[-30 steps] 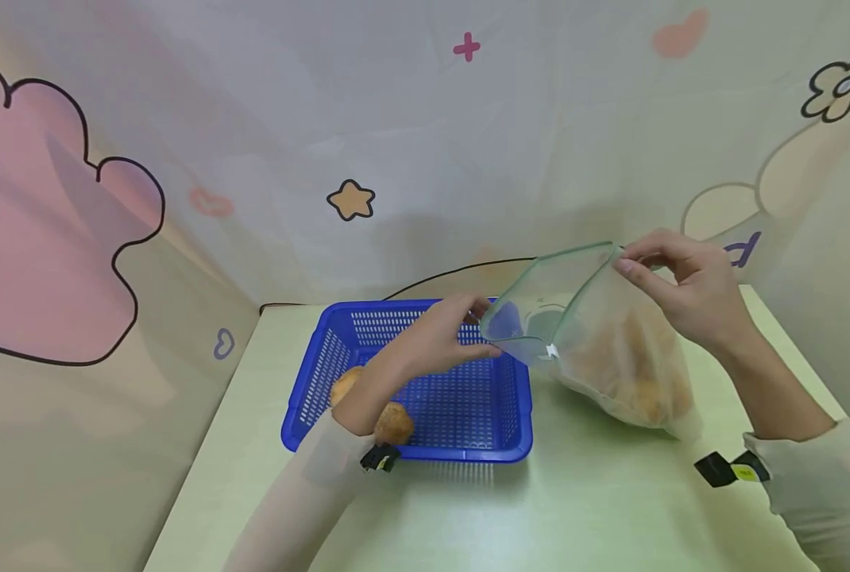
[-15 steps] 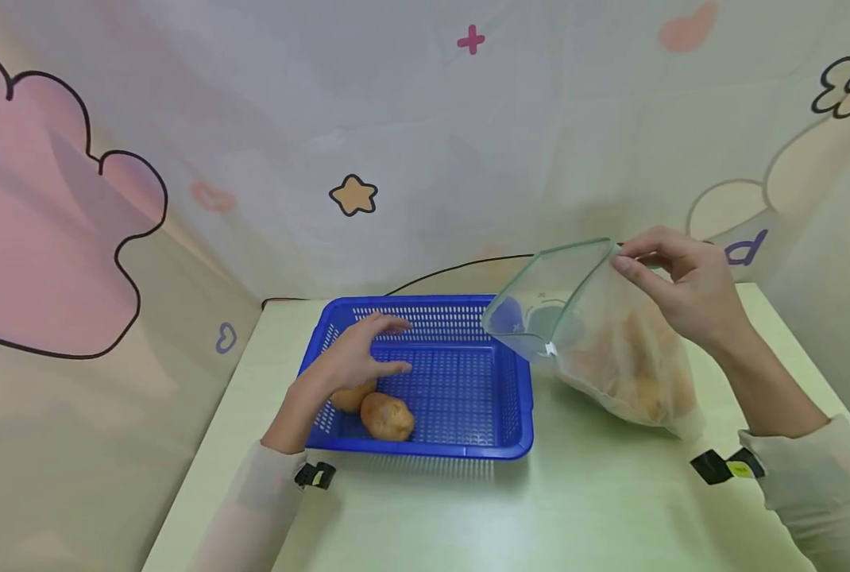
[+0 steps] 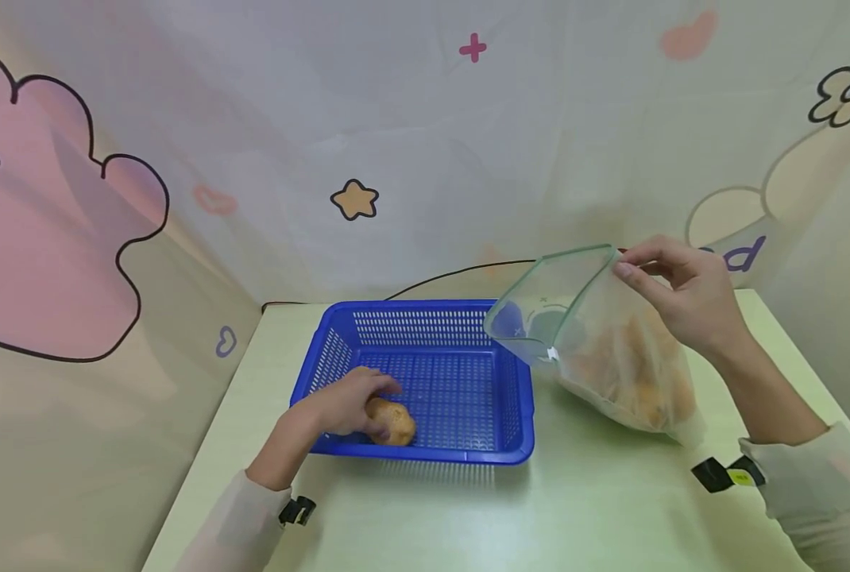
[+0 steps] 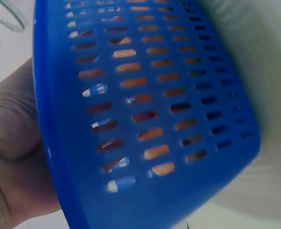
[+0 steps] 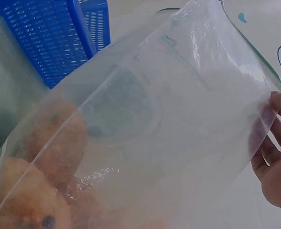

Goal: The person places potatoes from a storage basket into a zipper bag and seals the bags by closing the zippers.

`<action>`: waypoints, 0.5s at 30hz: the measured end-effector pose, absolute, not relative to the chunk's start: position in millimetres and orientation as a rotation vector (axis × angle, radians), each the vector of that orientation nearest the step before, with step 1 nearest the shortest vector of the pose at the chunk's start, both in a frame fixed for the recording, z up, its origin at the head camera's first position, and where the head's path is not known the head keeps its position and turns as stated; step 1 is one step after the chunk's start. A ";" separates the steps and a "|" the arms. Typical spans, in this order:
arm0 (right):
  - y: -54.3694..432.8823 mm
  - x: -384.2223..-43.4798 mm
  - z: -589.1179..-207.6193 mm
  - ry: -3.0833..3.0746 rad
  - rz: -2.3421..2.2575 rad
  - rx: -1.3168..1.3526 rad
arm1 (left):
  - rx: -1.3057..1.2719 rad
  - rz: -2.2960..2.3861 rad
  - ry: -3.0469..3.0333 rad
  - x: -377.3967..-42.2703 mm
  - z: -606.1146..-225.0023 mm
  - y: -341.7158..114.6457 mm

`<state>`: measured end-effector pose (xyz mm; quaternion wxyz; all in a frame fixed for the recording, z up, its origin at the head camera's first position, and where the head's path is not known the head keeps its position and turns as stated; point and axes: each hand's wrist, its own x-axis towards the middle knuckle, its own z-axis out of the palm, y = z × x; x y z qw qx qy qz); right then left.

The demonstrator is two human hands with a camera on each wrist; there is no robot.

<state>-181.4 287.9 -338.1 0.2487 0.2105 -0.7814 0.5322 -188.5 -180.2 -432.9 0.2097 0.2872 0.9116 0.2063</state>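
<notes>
In the head view, my left hand (image 3: pixel 349 403) is down in the left front of the blue basket (image 3: pixel 525 413), its fingers and thumb round a potato (image 3: pixel 399 423). A second potato is hidden from sight there by the hand. In the left wrist view, the basket's slotted wall (image 4: pixel 145 109) covers most of the left hand (image 4: pixel 16 157). My right hand (image 3: pixel 693 298) pinches the rim of a translucent zip bag (image 3: pixel 589 342) and holds its mouth open towards the basket. Several potatoes (image 5: pixel 28 195) lie in the bottom of the bag in the right wrist view.
The basket stands on a pale green table (image 3: pixel 539 516), left of the bag. Behind the table hangs a printed cloth backdrop (image 3: pixel 425 159). A zip slider (image 3: pixel 552 353) sits on the bag's near edge, close to the basket's right rim.
My left hand has moved from the bag's mouth leftward and down into the basket, onto a potato. The right hand and the bag have stayed nearly still.
</notes>
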 end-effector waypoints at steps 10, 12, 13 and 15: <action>287.5 -180.9 -339.4 -2.146 1.445 0.565 | 0.809 0.602 2.564 -195.0 -432.9 -162.5; 287.7 -181.1 -339.5 -2.143 1.438 0.568 | 0.831 0.693 2.536 -199.1 -427.5 -156.4; 287.7 -181.2 -339.4 -2.139 1.434 0.571 | 0.854 0.742 2.521 -201.7 -423.1 -152.5; 287.5 -181.5 -339.0 -2.131 1.428 0.572 | 0.910 0.834 2.505 -207.0 -411.8 -143.0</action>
